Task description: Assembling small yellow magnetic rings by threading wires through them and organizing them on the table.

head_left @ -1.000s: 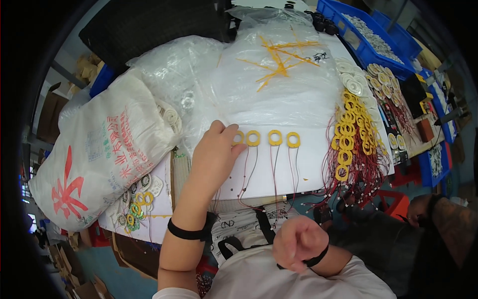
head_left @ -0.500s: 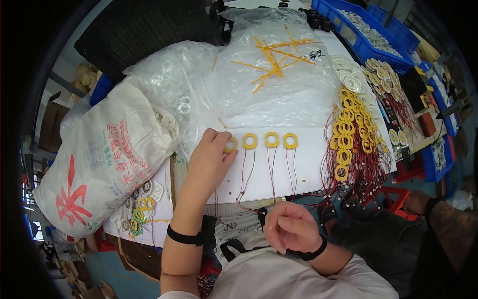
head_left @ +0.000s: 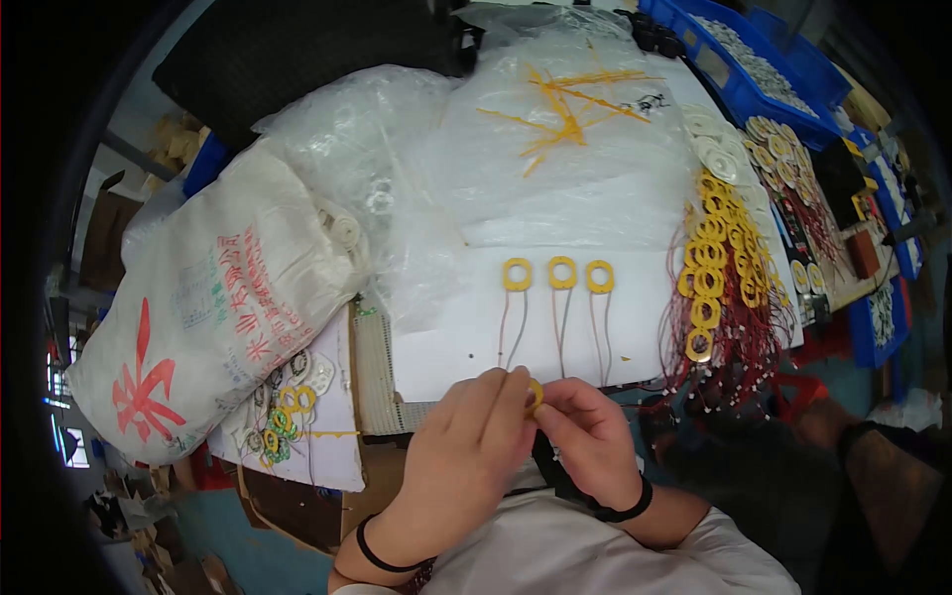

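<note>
Close to my body, at the table's front edge, my two hands meet around one yellow ring. My right hand pinches the ring between thumb and fingers. My left hand is closed against its other side, its fingers covering much of it; any wires on it are hidden. Beyond my hands, three yellow rings with paired thin wires lie in a row on the white sheet: a left ring, a middle ring and a right ring.
A clear plastic bag with orange strips covers the back. Wired yellow rings pile at the right, near a blue bin. A white woven sack stands left. Another person's arm is at far right.
My left hand has taken the leftmost ring from the row and drawn it back toward my body. My right hand has come up and closed on it.
</note>
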A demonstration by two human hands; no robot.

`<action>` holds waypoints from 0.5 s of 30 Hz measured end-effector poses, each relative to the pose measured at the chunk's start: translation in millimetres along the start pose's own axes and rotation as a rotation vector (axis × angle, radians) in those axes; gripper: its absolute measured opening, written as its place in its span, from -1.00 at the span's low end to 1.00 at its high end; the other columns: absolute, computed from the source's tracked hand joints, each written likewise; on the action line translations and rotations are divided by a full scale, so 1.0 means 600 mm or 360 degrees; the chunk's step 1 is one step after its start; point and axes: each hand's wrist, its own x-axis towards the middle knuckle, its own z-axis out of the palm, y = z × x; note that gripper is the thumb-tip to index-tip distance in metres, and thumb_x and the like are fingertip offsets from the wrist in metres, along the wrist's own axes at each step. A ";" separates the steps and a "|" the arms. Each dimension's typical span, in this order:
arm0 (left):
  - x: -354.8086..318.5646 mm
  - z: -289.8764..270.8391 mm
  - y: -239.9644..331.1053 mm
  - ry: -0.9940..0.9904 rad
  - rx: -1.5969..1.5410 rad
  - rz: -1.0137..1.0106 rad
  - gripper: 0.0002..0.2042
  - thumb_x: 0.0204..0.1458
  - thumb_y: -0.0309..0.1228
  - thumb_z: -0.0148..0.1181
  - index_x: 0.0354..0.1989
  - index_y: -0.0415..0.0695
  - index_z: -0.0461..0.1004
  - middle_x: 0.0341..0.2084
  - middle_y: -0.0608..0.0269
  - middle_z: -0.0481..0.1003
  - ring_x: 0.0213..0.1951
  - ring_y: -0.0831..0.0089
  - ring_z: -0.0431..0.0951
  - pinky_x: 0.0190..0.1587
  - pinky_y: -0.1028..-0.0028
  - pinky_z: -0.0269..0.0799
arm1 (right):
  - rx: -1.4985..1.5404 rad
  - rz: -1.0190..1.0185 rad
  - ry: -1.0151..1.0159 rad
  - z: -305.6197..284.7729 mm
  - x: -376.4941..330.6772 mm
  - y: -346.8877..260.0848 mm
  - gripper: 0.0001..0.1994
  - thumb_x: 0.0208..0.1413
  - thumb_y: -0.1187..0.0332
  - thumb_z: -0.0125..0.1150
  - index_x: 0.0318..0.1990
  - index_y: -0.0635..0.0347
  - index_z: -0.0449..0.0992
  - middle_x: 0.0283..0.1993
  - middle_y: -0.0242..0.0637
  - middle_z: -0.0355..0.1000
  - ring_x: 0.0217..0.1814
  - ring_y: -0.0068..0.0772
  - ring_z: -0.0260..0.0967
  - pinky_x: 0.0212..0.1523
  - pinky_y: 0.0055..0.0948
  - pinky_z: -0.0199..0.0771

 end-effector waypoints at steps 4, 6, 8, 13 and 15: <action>-0.012 0.004 -0.008 -0.0048 0.0160 0.0107 -0.47 -0.18 -0.54 0.39 0.06 -0.34 0.43 -0.11 0.01 0.47 -0.15 0.10 0.53 -0.13 0.27 0.50 | 0.0020 -0.0015 0.0048 -0.004 -0.003 -0.001 -0.82 0.27 0.59 0.14 0.00 0.37 0.47 -0.06 -0.25 0.54 -0.03 -0.55 0.48 0.01 -0.57 0.48; -0.014 0.004 -0.008 -0.0094 0.0154 0.0192 -0.47 -0.17 -0.51 0.39 0.07 -0.33 0.43 -0.11 0.02 0.47 -0.16 0.11 0.53 -0.12 0.28 0.50 | 0.0050 -0.0034 0.0018 -0.010 -0.004 0.004 -0.84 0.26 0.59 0.15 -0.03 0.37 0.47 -0.08 -0.24 0.55 -0.05 -0.53 0.49 -0.04 -0.54 0.50; -0.010 -0.010 -0.007 -0.0133 0.0220 0.0198 -0.48 -0.12 -0.48 0.39 0.08 -0.31 0.44 -0.09 0.02 0.47 -0.13 0.08 0.53 -0.10 0.26 0.50 | 0.0062 -0.0048 0.0058 -0.016 -0.006 0.011 -0.86 0.26 0.58 0.16 -0.05 0.36 0.47 -0.09 -0.22 0.56 -0.07 -0.50 0.51 -0.06 -0.53 0.51; 0.034 -0.075 -0.071 0.0067 -0.0012 0.0098 -0.58 -0.03 -0.46 0.37 0.05 -0.21 0.49 -0.09 0.03 0.52 -0.13 0.06 0.55 -0.06 0.26 0.50 | 0.0100 -0.0108 0.0204 -0.012 -0.003 -0.007 -0.91 0.27 0.55 0.16 -0.11 0.32 0.45 -0.12 -0.16 0.57 -0.10 -0.37 0.57 -0.11 -0.49 0.54; 0.069 -0.099 -0.130 0.0224 -0.0039 -0.0067 -0.76 0.08 -0.54 0.24 -0.06 -0.26 0.54 -0.20 -0.01 0.56 -0.21 0.07 0.58 -0.12 0.29 0.49 | 0.0122 -0.0097 0.0061 -0.011 -0.002 -0.017 -0.93 0.28 0.54 0.14 -0.13 0.29 0.42 -0.11 -0.13 0.57 -0.11 -0.26 0.59 -0.14 -0.47 0.55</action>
